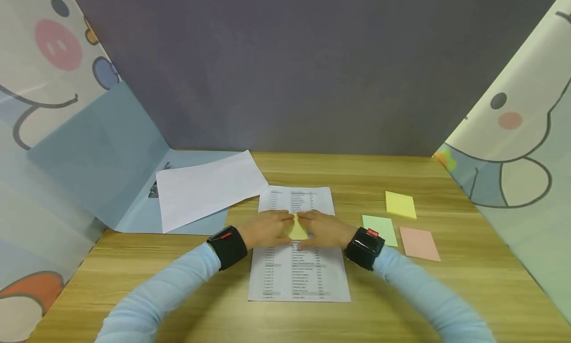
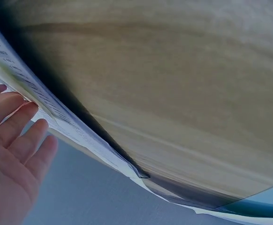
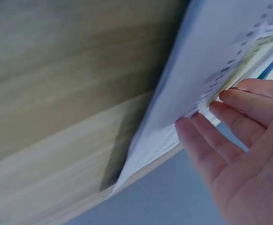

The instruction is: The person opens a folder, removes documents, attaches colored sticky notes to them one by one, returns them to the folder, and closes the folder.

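Observation:
A yellow sticky note lies on a printed sheet in the middle of the wooden table. At the note's left side my left hand touches it with extended fingers. My right hand mirrors this from the right, fingertips on the note's other side. In the left wrist view the fingers of the left hand reach the yellow edge over the printed lines. The right wrist view has the right hand with its fingertips down on the printed sheet and along the note.
An open blue folder stands at the left, its cover leaning on the wall. A blank white sheet lies over it. To the right are yellow, green and pink sticky pads. A grey panel rises behind.

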Available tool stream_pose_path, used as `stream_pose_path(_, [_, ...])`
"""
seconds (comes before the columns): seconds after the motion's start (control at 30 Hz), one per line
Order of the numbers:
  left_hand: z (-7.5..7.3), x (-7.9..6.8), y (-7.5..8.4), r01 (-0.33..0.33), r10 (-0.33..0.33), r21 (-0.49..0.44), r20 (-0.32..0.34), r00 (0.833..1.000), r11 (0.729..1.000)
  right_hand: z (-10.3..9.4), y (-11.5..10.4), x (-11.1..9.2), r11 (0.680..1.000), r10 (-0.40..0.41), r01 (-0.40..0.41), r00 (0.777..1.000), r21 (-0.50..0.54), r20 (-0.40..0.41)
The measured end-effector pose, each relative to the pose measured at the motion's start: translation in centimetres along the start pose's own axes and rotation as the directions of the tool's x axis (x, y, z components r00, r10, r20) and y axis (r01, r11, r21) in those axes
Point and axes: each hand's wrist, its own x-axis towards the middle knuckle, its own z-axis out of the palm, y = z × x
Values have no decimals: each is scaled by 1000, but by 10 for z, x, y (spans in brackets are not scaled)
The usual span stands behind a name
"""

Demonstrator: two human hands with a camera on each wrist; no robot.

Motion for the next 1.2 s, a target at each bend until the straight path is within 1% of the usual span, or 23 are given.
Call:
stream_pose_path(0.2, [0, 3, 1, 23, -23, 34, 3, 1000, 999, 2, -5, 5, 997, 22, -23, 1000, -78, -12])
stream_pose_path(0.3, [0, 6, 2, 43, -42, 70, -17, 999, 997, 2, -7, 7, 992, 25, -27, 999, -120, -21])
stream_pose_path(0.43, [-1, 9, 2, 60, -56, 89, -46, 997, 994, 1, -9, 9, 987, 11, -17, 999, -161, -35])
stream_pose_path(0.6, [0, 11, 1, 61, -56, 105, -49, 997, 993, -1, -9, 8, 984, 10, -15, 1000, -180, -28])
stream_pose_path(0.67, [1, 11, 1, 65, -60, 106, -48, 997, 992, 0, -9, 7, 982, 11, -18, 999, -187, -37])
stream_pose_path(0.83, [5, 9, -1, 88, -85, 87, -35, 996, 992, 5, -7, 7, 980, 18, -29, 998, -196, -57])
stream_pose_path(0.93, [6, 5, -3, 97, -96, 58, -24, 995, 994, 6, -6, 6, 983, 1, -12, 998, -184, -56])
stream_pose_path(1.1, [5, -5, -13, 146, -147, -24, -27, 989, 989, 6, -1, 3, 988, -31, 24, 998, -154, -48])
stream_pose_path(1.2, [5, -10, -18, 156, -158, -35, -36, 987, 987, 6, 3, 0, 988, -31, 22, 998, -155, -51])
